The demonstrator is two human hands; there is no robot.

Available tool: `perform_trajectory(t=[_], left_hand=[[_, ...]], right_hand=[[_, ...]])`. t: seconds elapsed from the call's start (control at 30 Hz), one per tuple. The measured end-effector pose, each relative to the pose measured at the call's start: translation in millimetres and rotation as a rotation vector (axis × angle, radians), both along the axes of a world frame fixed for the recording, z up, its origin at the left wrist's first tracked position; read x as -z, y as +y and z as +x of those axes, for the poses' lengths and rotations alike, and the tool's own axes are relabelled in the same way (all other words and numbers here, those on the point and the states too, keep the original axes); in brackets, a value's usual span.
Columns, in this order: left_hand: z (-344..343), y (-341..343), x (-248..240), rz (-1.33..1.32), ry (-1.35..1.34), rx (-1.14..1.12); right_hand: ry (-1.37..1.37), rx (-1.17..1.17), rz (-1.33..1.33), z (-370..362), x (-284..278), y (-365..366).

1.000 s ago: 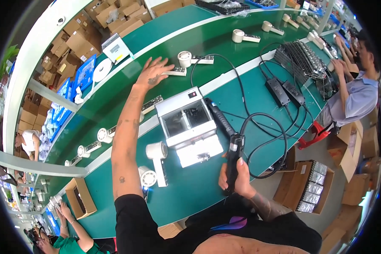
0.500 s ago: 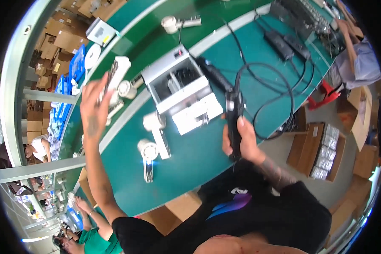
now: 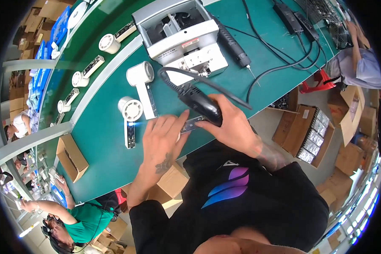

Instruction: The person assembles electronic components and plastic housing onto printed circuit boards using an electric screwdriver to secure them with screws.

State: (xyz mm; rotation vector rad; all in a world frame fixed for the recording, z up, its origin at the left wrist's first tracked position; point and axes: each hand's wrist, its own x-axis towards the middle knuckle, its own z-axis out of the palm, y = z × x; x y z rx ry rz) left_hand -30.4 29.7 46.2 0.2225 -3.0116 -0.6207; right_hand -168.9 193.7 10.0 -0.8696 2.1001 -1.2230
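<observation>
My left hand (image 3: 163,137) is closed around a white handle (image 3: 192,124) that shows dark parts along its open side. The rest of that piece is hidden under my fingers. In my right hand (image 3: 233,125) is a black corded electric screwdriver (image 3: 199,103), tilted in the palm, and the thumb rests by the handle's end. Its tip is not visible. Left of my hands lie two white hair-dryer-like units, one with a vented round head (image 3: 131,109) and another (image 3: 140,74) farther back. Beyond them stands a grey-white screw feeder (image 3: 184,40).
A second black electric screwdriver (image 3: 233,45) lies right of the feeder, with looping cables and power adapters (image 3: 288,19) beyond. Several similar white units line the green belt (image 3: 89,46) at left. A cardboard box (image 3: 72,158) stands at the table's left end. Co-workers sit at both sides.
My left hand has come from the belt to the front of the table with a white unit. My right hand has turned the screwdriver and brought it beside the left hand.
</observation>
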Motion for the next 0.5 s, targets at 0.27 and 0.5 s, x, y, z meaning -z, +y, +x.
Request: perform_trajectory(t=[0.27,0.5], left_hand=[[8.0,1.2,23.0,0.219,0.167,-0.108],[10.6,6.1,29.6,0.12,0.216,-0.073]], right_hand=[[-0.02,0.018,0.074,-2.4,0.1,-2.1],[-0.028,0.002,-0.023,-1.8,2.5,1.0]])
